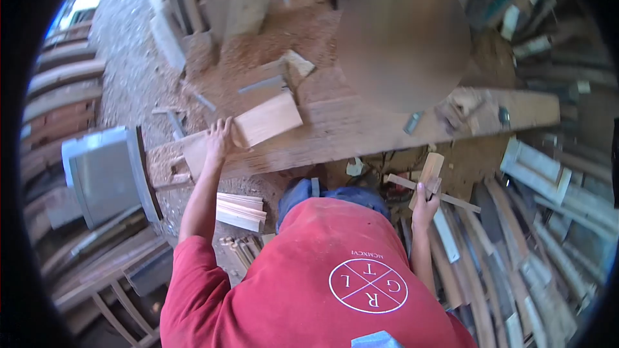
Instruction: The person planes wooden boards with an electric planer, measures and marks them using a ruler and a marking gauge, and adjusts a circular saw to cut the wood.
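1. The work looks partway along. The flat wooden board (pixel 271 119) is cut with straight edges and lies tilted on the counter (pixel 361 127), near 10 o'clock from the middle of the view.
2. The left hand (pixel 222 138) is spread over the board, fingers on top.
3. The right hand (pixel 423 205), at 4 o'clock, is closed around a wooden block (pixel 432 166) with a thin wooden strip (pixel 461 203) across it. Both are away from the board.
4. I see no pencil lines on the board from here, so I cannot tell how much is left to do.
5. The counter is one long, rough plank, running from 9 to 2 o'clock, with wood bits on it.
6. Sawdust (pixel 290 32) covers the floor at 12 o'clock. Thin wood slats (pixel 242 211) lie at 8, a grey box (pixel 100 177) is at 9, and old planks (pixel 490 245) crowd 4.
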### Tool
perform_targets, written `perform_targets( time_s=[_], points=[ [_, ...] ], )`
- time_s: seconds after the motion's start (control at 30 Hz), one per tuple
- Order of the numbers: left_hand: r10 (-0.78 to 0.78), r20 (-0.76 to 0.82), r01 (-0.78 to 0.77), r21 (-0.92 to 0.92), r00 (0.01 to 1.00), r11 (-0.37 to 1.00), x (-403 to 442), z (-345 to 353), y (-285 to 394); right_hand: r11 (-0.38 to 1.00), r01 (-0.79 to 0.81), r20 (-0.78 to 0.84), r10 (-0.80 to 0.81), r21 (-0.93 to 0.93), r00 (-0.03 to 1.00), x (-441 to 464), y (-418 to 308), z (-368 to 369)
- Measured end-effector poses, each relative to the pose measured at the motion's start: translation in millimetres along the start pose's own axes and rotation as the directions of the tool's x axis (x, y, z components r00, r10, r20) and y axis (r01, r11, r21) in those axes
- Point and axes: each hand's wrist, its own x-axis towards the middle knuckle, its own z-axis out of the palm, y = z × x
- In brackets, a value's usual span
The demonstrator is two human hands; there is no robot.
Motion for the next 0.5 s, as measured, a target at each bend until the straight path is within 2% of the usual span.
perform_targets(
  time_s=[0.07,0.1,0.17,0.2,0.27,0.3,0.37,0.43,0.47,0.5],
  points=[
    [-0.247,-0.080,0.237,-0.117,0.966,0.965,-13.6,8.3,35.5,0.976,-0.162,-0.053,0.171,0.143,0.984,-9.6,23.9,-21.9],
    [-0.225,-0.079,0.218,-0.095,0.971,0.971,-16.8,8.2,55.9,0.971,-0.181,-0.067,0.194,0.157,0.979,-14.0,37.2,-30.3],
    [-0.591,-0.061,0.559,-0.259,0.804,0.787,-21.1,12.2,104.3,0.915,-0.267,-0.121,0.315,0.301,0.941,-20.7,63.6,-52.9],
    [-0.570,-0.056,0.541,-0.253,0.820,0.802,-23.5,12.4,119.5,0.913,-0.275,-0.144,0.329,0.301,0.933,-24.1,76.7,-63.3],
    [-0.759,0.130,0.754,-0.303,0.638,0.583,-22.4,12.4,137.7,0.895,-0.284,-0.209,0.369,0.344,0.906,-25.7,102.9,-80.2],
    [-0.580,0.235,0.625,-0.239,0.780,0.743,-14.5,44.1,111.7,0.895,-0.330,-0.198,0.397,0.301,0.896,-25.8,114.0,-92.8],
    [-0.502,0.296,0.583,-0.425,0.812,0.692,-1.7,115.5,61.8,0.842,-0.387,-0.169,0.473,0.377,0.865,-23.2,132.7,-110.4],
    [-0.770,0.181,0.714,-0.546,0.611,0.438,-6.4,140.9,52.8,0.815,-0.424,-0.120,0.503,0.396,0.856,-16.9,173.5,-128.2],
    [-0.877,0.048,0.787,-0.468,0.478,0.403,-10.8,148.1,59.5,0.813,-0.436,-0.094,0.505,0.387,0.858,-13.7,189.2,-137.5],
    [-0.809,0.181,0.686,-0.649,0.559,0.329,-24.0,126.5,73.9,0.757,-0.443,-0.023,0.515,0.480,0.857,-8.4,198.4,-144.2]
  ],
)
